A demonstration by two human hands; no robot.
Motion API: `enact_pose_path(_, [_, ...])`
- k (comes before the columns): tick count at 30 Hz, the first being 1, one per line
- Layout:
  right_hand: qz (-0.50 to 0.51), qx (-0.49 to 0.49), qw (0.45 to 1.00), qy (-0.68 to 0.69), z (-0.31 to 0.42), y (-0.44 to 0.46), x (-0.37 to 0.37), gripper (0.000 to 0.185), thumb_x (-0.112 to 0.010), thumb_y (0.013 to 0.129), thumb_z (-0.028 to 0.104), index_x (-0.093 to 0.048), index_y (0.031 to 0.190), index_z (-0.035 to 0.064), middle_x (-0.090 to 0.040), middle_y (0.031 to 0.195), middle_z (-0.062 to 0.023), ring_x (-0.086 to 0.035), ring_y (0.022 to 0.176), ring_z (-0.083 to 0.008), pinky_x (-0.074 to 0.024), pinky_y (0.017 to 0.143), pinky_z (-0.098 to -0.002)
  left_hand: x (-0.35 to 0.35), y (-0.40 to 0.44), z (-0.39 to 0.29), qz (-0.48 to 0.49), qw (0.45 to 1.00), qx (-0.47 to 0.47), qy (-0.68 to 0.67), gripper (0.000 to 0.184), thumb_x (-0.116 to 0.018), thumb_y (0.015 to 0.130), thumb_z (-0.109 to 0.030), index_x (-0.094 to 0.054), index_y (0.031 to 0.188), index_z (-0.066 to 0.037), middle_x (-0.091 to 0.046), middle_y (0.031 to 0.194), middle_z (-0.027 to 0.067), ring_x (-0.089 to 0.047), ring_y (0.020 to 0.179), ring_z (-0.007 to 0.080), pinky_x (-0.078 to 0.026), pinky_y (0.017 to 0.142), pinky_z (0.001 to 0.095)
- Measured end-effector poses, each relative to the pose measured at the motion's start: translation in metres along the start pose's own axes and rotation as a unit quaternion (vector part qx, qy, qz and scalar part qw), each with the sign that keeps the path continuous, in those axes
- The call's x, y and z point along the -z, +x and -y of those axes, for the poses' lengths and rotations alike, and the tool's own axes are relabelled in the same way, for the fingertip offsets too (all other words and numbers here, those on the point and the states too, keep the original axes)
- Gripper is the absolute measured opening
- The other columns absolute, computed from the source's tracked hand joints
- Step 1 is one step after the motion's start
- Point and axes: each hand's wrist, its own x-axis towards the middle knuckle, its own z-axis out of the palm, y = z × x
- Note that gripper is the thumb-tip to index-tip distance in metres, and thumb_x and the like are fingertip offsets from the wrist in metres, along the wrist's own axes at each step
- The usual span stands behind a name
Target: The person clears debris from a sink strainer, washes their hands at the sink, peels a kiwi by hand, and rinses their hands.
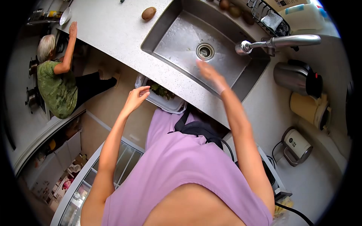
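Observation:
My left hand (136, 98) hangs over the floor just left of a white lidless bin (167, 104) with green leafy scraps (162, 90) in it. Its fingers are loosely bent and apart, and nothing shows in them. My right hand (211, 75) is above the near side of the steel sink (169, 37), close to the round drain (205, 51). Motion smears its fingers, so their closure is unclear, and no object is visible in it. Water drops dot the sink's bottom. Over the sink's right end reaches the faucet (279, 40).
A brown, potato-like round item (149, 13) lies on the white counter (113, 22), with more behind the sink. A dish rack (267, 17), a steel kettle (298, 78), a yellow jug (309, 109) and a white kettle (297, 146) stand right. Another person (58, 83) is at left.

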Motion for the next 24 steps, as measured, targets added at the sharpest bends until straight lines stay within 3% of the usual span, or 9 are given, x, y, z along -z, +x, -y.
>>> enact_pose_path(1, [-0.027, -0.202, 0.961, 0.186, -0.068, 0.017, -0.011, 0.078, -0.039, 0.089, 0.059, -0.026, 0.143, 0.0048, -0.036, 0.145, -0.0105, -0.035, 0.133, -0.0292, -0.0157, 0.113, -0.0463, 0.002, -0.007, -0.009, 0.002, 1.000, 0.002, -0.004, 0.036, -0.060, 0.087, -0.017, -0.059, 0.120, -0.003, -0.065, 0.110, 0.0134, -0.063, 0.100, 0.0193, -0.049, 0.087, 0.0307])
enact_pose_path(2, [0.159, -0.278, 0.944, -0.076, -0.087, 0.006, 0.036, 0.068, -0.044, 0.091, 0.052, -0.031, 0.142, 0.0091, -0.044, 0.139, -0.0096, -0.039, 0.129, -0.0304, -0.0142, 0.109, -0.0596, 0.006, -0.012, -0.019, 0.004, 1.000, -0.004, -0.019, 0.036, -0.061, 0.087, -0.018, -0.059, 0.119, -0.004, -0.066, 0.108, 0.0131, -0.064, 0.099, 0.0199, -0.049, 0.086, 0.0313])
enact_pose_path(6, [0.136, -0.250, 0.936, -0.206, -0.149, -0.068, 0.072, 0.055, -0.052, 0.091, 0.046, -0.043, 0.135, 0.0145, -0.060, 0.120, -0.0128, -0.055, 0.114, -0.0299, -0.0385, 0.095, -0.0584, 0.008, -0.001, -0.058, 0.021, 0.981, -0.032, -0.189, 0.033, -0.059, 0.089, -0.014, -0.059, 0.120, -0.001, -0.065, 0.109, 0.0108, -0.060, 0.102, 0.0156, -0.046, 0.087, 0.0271])
enact_pose_path(7, [-0.033, -0.293, 0.952, 0.076, -0.151, -0.078, 0.083, 0.055, -0.053, 0.091, 0.044, -0.039, 0.135, 0.0132, -0.062, 0.112, -0.0116, -0.061, 0.102, -0.0260, -0.0459, 0.085, -0.0495, 0.000, 0.014, -0.068, 0.027, 0.975, -0.052, -0.216, 0.033, -0.058, 0.089, -0.013, -0.059, 0.120, -0.001, -0.065, 0.109, 0.0108, -0.059, 0.102, 0.0149, -0.046, 0.087, 0.0266])
enact_pose_path(8, [-0.213, -0.286, 0.869, 0.343, -0.151, -0.085, 0.099, 0.055, -0.055, 0.091, 0.041, -0.036, 0.134, 0.0120, -0.065, 0.104, -0.0105, -0.067, 0.089, -0.0221, -0.0533, 0.076, -0.0405, -0.008, 0.028, -0.077, 0.041, 0.975, -0.065, -0.207, 0.033, -0.058, 0.090, -0.013, -0.058, 0.120, -0.002, -0.064, 0.108, 0.0108, -0.059, 0.101, 0.0146, -0.046, 0.087, 0.0267])
enact_pose_path(11, [-0.550, -0.223, 0.725, 0.349, -0.130, -0.091, 0.160, 0.058, -0.049, 0.093, 0.047, -0.033, 0.124, 0.0016, -0.065, 0.083, -0.0149, -0.066, 0.062, -0.0185, -0.0512, 0.055, -0.0274, -0.038, 0.065, -0.128, 0.113, 0.943, -0.077, -0.305, 0.036, -0.059, 0.090, -0.016, -0.055, 0.123, -0.001, -0.063, 0.110, 0.0119, -0.061, 0.102, 0.0168, -0.049, 0.087, 0.0271])
enact_pose_path(15, [-0.571, -0.285, 0.726, 0.254, -0.135, -0.086, 0.228, 0.052, -0.044, 0.094, 0.045, -0.045, 0.113, -0.0034, -0.064, 0.071, -0.0140, -0.064, 0.057, -0.0170, -0.0498, 0.051, -0.0272, -0.107, 0.129, -0.192, 0.182, 0.872, -0.076, -0.447, 0.038, -0.059, 0.090, -0.013, -0.052, 0.124, 0.002, -0.062, 0.112, 0.0134, -0.061, 0.102, 0.0198, -0.050, 0.088, 0.0293])
enact_pose_path(18, [-0.516, -0.275, 0.762, 0.278, -0.156, -0.078, 0.231, 0.045, -0.039, 0.093, 0.033, -0.060, 0.080, -0.0037, -0.064, 0.064, -0.0130, -0.064, 0.054, -0.0175, -0.0488, 0.050, -0.0257, -0.157, 0.169, -0.212, 0.203, 0.798, 0.018, -0.567, 0.036, -0.061, 0.088, -0.007, -0.053, 0.122, 0.002, -0.061, 0.112, 0.0145, -0.059, 0.105, 0.0221, -0.050, 0.092, 0.0301])
enact_pose_path(24, [-0.531, -0.176, 0.742, 0.369, -0.182, -0.082, 0.204, 0.041, -0.035, 0.096, 0.031, -0.055, 0.095, -0.0047, -0.067, 0.077, -0.0172, -0.067, 0.062, -0.0198, -0.0499, 0.050, -0.0249, -0.193, 0.178, -0.241, 0.166, 0.755, 0.064, -0.631, 0.028, -0.059, 0.083, 0.003, -0.058, 0.111, 0.002, -0.064, 0.103, 0.0116, -0.063, 0.096, 0.0215, -0.054, 0.088, 0.0289])
